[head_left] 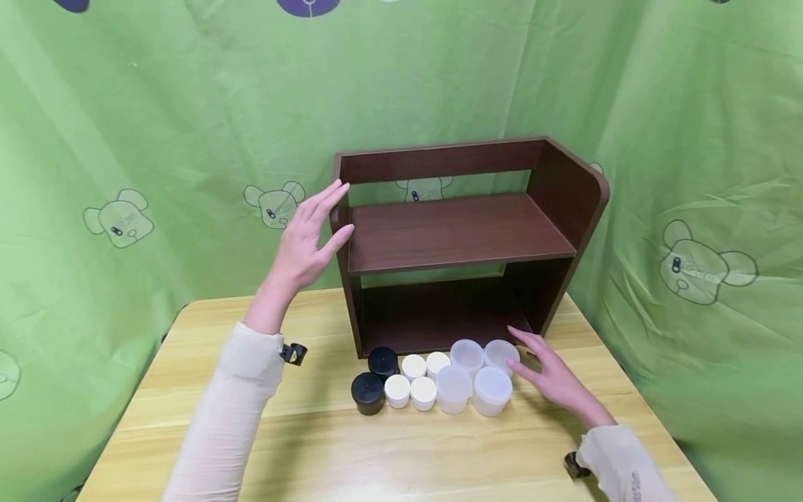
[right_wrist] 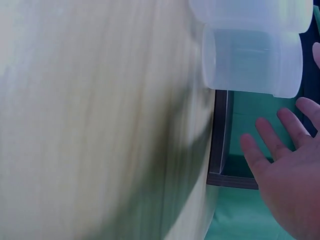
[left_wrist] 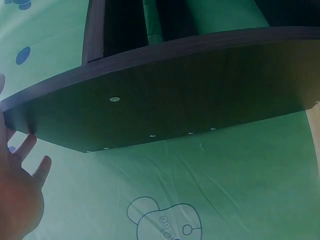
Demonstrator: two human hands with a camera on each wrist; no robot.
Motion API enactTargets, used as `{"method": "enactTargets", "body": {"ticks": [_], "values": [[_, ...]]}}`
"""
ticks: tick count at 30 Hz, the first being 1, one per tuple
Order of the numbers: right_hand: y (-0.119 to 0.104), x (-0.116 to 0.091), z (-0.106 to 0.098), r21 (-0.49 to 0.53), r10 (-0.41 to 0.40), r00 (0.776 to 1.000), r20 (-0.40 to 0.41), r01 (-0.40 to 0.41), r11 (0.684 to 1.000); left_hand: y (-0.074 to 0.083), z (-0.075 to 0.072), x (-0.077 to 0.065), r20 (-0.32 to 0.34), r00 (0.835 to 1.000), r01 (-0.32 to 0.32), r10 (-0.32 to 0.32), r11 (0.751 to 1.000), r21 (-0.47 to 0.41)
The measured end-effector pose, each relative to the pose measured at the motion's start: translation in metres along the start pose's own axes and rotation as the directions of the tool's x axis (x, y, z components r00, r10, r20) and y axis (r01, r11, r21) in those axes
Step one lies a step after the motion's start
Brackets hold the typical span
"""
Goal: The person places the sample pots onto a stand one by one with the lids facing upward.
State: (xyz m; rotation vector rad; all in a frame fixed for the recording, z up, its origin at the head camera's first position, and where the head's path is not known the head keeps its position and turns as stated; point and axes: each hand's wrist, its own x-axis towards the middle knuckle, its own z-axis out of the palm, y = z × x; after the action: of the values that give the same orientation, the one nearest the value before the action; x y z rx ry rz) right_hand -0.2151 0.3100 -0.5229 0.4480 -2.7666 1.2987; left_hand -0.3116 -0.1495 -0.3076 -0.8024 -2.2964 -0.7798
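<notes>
A dark brown two-tier wooden shelf (head_left: 464, 233) stands on the table. My left hand (head_left: 305, 240) is at the front edge of its left side panel (left_wrist: 175, 95), fingers stretched out and fingertips right at the upper edge. My right hand (head_left: 555, 373) hovers with spread fingers beside the translucent lidded jars (head_left: 492, 390), close to the rear right one; nothing is in its grasp. In the right wrist view its fingers (right_wrist: 267, 140) are straight, near a translucent jar (right_wrist: 255, 60). Small white-lidded jars (head_left: 423, 392) and two black jars (head_left: 368, 392) complete the cluster in front of the shelf.
The light wood table (head_left: 314, 446) carries the shelf and jars. Green cloth (head_left: 188, 104) printed with bear heads hangs behind and at both sides. Each sleeve bears a small black clip, one of them at the left cuff (head_left: 293, 353).
</notes>
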Motion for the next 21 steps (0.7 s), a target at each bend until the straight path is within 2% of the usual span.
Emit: {"method": "enactTargets", "body": {"ticks": [6, 14, 21], "values": [[0.003, 0.000, 0.005, -0.007, 0.002, 1.000, 0.010, -0.002, 1.000, -0.004, 0.004, -0.002, -0.021, 1.000, -0.012, 0.012, 1.000, -0.023], [0.008, 0.000, 0.009, 0.038, 0.043, 0.998, 0.037, -0.045, 0.998, -0.009, 0.019, -0.001, -0.114, 0.992, -0.064, 0.050, 0.990, -0.126], [0.009, 0.001, 0.010, 0.065, 0.057, 0.998, 0.039, -0.059, 0.996, -0.013, 0.024, -0.001, -0.153, 0.985, -0.103, 0.083, 0.986, -0.129]]}}
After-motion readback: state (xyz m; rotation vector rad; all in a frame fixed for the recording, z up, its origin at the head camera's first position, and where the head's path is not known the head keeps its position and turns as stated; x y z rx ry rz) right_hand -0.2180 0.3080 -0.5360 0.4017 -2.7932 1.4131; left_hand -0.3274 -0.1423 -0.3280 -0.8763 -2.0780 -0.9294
